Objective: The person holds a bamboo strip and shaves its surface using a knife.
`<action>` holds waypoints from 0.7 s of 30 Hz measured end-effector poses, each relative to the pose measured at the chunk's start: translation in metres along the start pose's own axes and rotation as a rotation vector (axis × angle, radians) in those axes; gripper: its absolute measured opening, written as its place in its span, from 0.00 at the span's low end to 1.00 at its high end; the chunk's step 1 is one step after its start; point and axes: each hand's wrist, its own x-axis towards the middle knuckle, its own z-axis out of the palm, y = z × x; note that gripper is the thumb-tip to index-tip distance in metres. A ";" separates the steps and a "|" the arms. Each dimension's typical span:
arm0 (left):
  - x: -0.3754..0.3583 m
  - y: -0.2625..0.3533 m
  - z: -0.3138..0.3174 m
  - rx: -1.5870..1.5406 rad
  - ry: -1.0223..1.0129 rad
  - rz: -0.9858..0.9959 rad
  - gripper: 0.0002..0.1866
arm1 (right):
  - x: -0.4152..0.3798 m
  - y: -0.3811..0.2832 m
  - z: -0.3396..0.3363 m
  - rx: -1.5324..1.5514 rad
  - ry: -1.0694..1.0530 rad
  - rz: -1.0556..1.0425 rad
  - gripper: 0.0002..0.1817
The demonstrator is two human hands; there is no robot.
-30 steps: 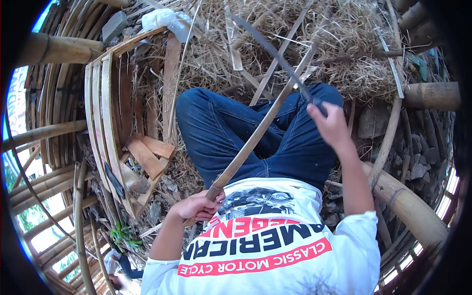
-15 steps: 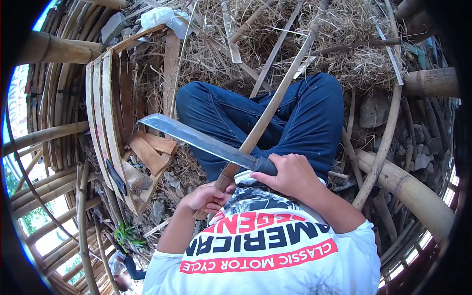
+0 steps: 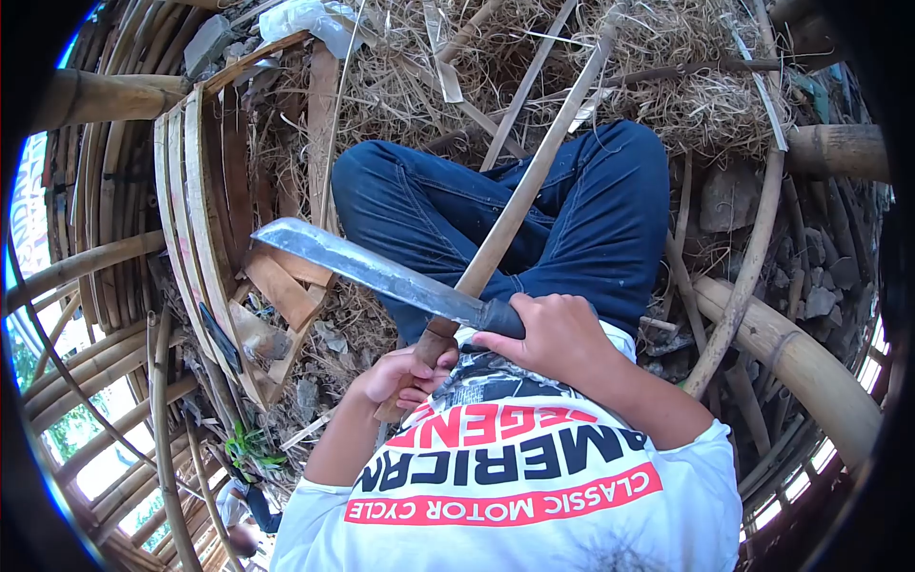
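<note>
My right hand (image 3: 558,334) grips the dark handle of a machete (image 3: 372,272). The long grey blade points left and slightly away from me, and it lies across a bamboo strip (image 3: 538,172). My left hand (image 3: 410,375) has its fingers curled around the near end of this strip, just below where the blade crosses. From there the strip slants up and right between my crossed legs (image 3: 448,214) in blue jeans. A darker brown patch shows on the strip just below the blade. The cutting edge's exact contact with the strip cannot be made out.
A slatted wooden crate (image 3: 195,210) with wood offcuts (image 3: 284,286) is on the left. Dry fibre shavings (image 3: 705,105) cover the ground ahead. A thick bamboo pole (image 3: 791,367) and stones lie right. Another person (image 3: 246,515) appears at lower left, beyond bamboo poles.
The machete has shifted slightly left and toward me along the bamboo strip. My view has moved a little too. Both hands keep their holds.
</note>
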 end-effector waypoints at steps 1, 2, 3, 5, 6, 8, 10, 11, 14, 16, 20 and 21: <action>0.000 -0.001 0.000 -0.004 -0.001 -0.004 0.12 | 0.000 0.002 -0.001 -0.006 0.019 0.003 0.38; 0.001 -0.001 0.000 0.007 -0.002 0.002 0.12 | 0.000 0.005 -0.002 -0.006 0.016 0.006 0.38; 0.001 -0.001 0.001 0.019 -0.002 0.010 0.13 | 0.001 0.010 -0.004 -0.006 0.034 0.021 0.38; 0.000 0.002 0.006 0.064 0.028 0.012 0.13 | 0.002 0.012 -0.006 -0.001 0.036 0.045 0.39; 0.000 0.002 0.008 0.112 0.058 0.013 0.13 | 0.001 0.011 -0.008 0.000 0.034 0.045 0.39; -0.001 0.002 0.009 0.121 0.074 0.013 0.13 | 0.001 0.011 -0.011 -0.025 0.025 0.040 0.39; -0.002 0.002 0.011 0.128 0.093 0.015 0.13 | 0.002 0.012 -0.012 -0.042 0.025 0.040 0.39; -0.002 0.002 0.012 0.141 0.114 0.016 0.13 | 0.003 0.012 -0.012 -0.058 0.025 0.041 0.39; -0.002 0.002 0.012 0.168 0.137 0.017 0.13 | 0.006 0.021 -0.013 -0.042 0.065 0.037 0.39; -0.002 0.002 0.012 0.184 0.141 0.022 0.13 | 0.008 0.022 -0.015 -0.053 0.056 0.029 0.38; -0.003 0.003 0.013 0.180 0.114 0.033 0.13 | 0.010 0.022 -0.018 -0.074 0.038 0.025 0.38; -0.003 0.003 0.012 0.180 0.108 0.042 0.13 | 0.010 0.023 -0.018 -0.073 0.038 0.025 0.38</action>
